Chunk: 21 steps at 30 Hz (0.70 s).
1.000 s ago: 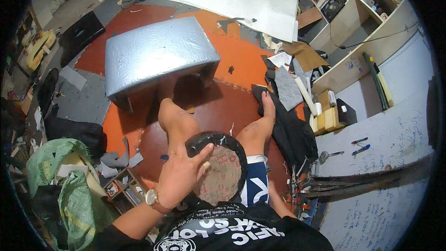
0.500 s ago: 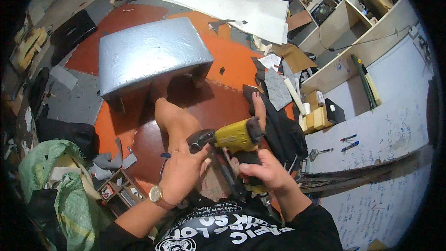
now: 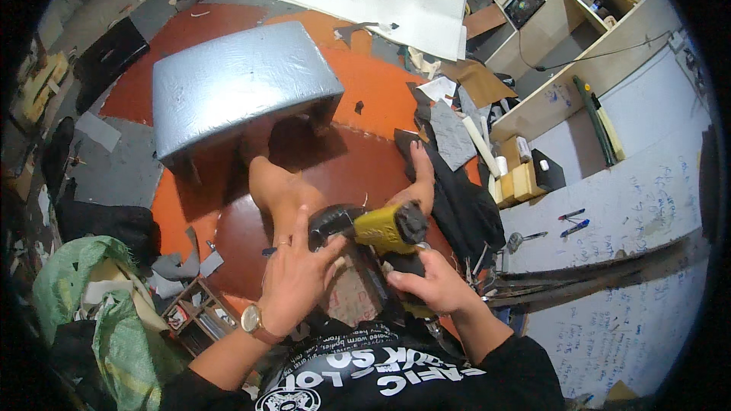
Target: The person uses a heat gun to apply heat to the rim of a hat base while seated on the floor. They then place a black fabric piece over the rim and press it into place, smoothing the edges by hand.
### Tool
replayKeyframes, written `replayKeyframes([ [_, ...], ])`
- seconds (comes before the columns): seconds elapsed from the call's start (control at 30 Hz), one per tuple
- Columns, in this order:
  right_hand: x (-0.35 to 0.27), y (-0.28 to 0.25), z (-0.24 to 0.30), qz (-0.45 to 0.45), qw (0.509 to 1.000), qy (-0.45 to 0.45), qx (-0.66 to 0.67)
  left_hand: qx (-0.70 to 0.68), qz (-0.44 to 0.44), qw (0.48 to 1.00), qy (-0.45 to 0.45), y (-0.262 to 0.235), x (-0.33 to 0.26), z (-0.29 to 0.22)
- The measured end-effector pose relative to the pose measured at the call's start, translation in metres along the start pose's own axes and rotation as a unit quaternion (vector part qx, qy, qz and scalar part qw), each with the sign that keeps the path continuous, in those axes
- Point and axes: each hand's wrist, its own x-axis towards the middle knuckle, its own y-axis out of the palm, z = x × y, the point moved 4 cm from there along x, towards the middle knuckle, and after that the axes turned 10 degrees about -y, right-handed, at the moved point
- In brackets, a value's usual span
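A yellow and black staple gun (image 3: 384, 230) is in my right hand (image 3: 434, 283), with the fingers wrapped round its dark grip. Its front end points left, toward a black-edged piece (image 3: 354, 293) with a tan, marked face in my lap. My left hand (image 3: 293, 281), with a watch on its wrist, closes on the piece's dark upper edge beside the gun; the fingertips are partly hidden. I cannot make out whether the gun's nose touches the piece. Farther off, a box-shaped form covered in shiny silver sheet (image 3: 247, 84) stands over one of my outstretched legs.
Red and orange sheeting (image 3: 373, 99) covers the floor. On the right lie black cloth (image 3: 464, 202), yellow foam blocks (image 3: 521, 184), pens (image 3: 575, 227) and a pale wooden shelf unit (image 3: 556, 27). At left are a green sack (image 3: 84, 278) and a small compartment box (image 3: 199, 308).
The view has shifted slightly, so the silver-covered form sits a little farther up and left. The staple gun's rear end has tipped slightly downward. Both hands keep their holds.
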Motion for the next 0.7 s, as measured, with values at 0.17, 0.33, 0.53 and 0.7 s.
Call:
replayKeyframes([
  [0.17, -0.018, -0.018, -0.023, -0.019, 0.998, 0.047, -0.041, -0.090, -0.024, 0.995, 0.039, -0.011, 0.014, -0.001],
  [0.33, -0.022, -0.023, -0.033, -0.005, 0.999, 0.005, -0.038, -0.121, 0.190, 0.974, 0.016, -0.011, 0.073, 0.013],
  [0.53, -0.016, -0.029, -0.035, 0.006, 1.000, -0.007, -0.022, -0.075, 0.244, 0.966, 0.031, -0.009, 0.073, 0.011],
  [0.7, -0.018, -0.032, -0.035, 0.035, 0.997, 0.062, 0.002, 0.009, 0.168, 0.986, 0.012, -0.012, 0.048, -0.008],
])
